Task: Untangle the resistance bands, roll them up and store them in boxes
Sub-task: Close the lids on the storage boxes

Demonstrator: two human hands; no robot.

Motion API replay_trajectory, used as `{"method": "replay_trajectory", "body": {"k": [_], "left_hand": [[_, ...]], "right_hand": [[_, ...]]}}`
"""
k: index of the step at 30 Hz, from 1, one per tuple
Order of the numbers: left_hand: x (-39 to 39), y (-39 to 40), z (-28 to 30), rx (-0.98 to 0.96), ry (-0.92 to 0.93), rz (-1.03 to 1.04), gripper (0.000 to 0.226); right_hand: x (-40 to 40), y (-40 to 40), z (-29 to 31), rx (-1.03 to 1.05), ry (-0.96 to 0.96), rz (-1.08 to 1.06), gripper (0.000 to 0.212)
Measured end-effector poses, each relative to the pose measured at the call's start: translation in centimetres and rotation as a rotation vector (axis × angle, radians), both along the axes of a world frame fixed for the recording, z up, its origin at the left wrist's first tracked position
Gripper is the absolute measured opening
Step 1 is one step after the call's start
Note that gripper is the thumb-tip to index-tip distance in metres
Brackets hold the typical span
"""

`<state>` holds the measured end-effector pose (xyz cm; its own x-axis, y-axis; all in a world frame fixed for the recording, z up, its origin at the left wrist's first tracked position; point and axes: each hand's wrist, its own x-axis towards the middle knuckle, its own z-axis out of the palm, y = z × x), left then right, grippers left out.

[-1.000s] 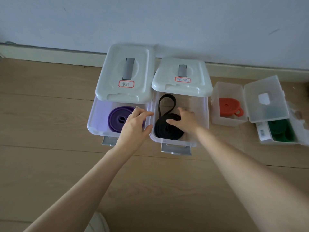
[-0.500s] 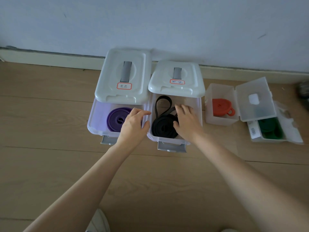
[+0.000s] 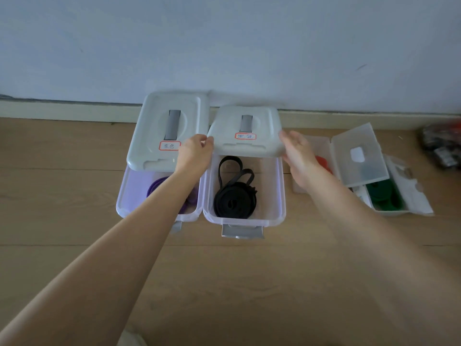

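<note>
Both hands have left the box interiors, where they rested a second ago, and now flank the white lid point(image 3: 245, 132) of the middle box point(image 3: 275, 196). The left hand point(image 3: 195, 154) touches the lid's left front corner, fingers curled at its edge; whether it grips yet cannot be told. The right hand point(image 3: 298, 156) hangs just beside the lid's right edge, fingers spread and loose, holding nothing. This lid sits pushed toward the wall, covering only the rear of its box, with its long axis running away from the person. The black band point(image 3: 234, 199) lies coiled in the uncovered front half, one loose loop trailing back toward the lid.

The lid lies between the hands and slightly beyond them, so closing it likely means pulling it toward the person; the left hand is nearer to contact.

To the left, the purple band point(image 3: 154, 187) sits in its own box point(image 3: 124, 196), half hidden by the left forearm, under a second lid point(image 3: 159, 136) also slid back. Rightward, a small clear case point(image 3: 359, 156) hides most of an orange band point(image 3: 323, 162), and a green band point(image 3: 384, 196) lies in another.
</note>
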<state>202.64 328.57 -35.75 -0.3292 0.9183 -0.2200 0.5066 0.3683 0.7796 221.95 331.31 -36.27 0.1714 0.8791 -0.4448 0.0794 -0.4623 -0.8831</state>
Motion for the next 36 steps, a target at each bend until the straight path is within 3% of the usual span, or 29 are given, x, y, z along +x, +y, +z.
{"method": "replay_trajectory", "body": {"k": [6,8,11,16,26,30,33,36], "left_hand": [[1.4,0.4,0.2,0.027,-0.055,0.162,0.026],[1.7,-1.5,0.7,0.106,-0.119,0.199,0.027],[2.2,-6.3,-0.1,0.150,-0.026,0.174,0.026],[2.3,-12.0,-3.3,-0.051,0.094,0.104,0.033],[4.2,-12.2,-3.8,-0.016,0.195,-0.072,0.031],[5.1,-11.2,-3.5,-0.030,0.145,-0.109,0.037],[5.1,-10.2,-3.5,-0.081,0.207,-0.150,0.040],[4.9,-9.4,-3.6,-0.111,0.291,-0.231,0.051]], "right_hand": [[-0.7,1.0,-0.2,0.148,-0.066,-0.028,0.052],[0.2,-1.1,0.3,0.214,-0.087,-0.017,0.058],[1.2,-7.0,-0.5,0.296,-0.210,0.056,0.060],[0.3,-13.8,-3.6,0.136,-0.193,0.082,0.057],[4.3,-13.6,-3.5,0.051,-0.334,0.037,0.055],[5.1,-12.4,-3.2,0.093,-0.483,0.186,0.054],[4.0,-11.5,-3.1,0.107,-0.598,0.304,0.052],[3.2,-11.2,-2.9,-0.011,-0.941,0.411,0.060]]}}
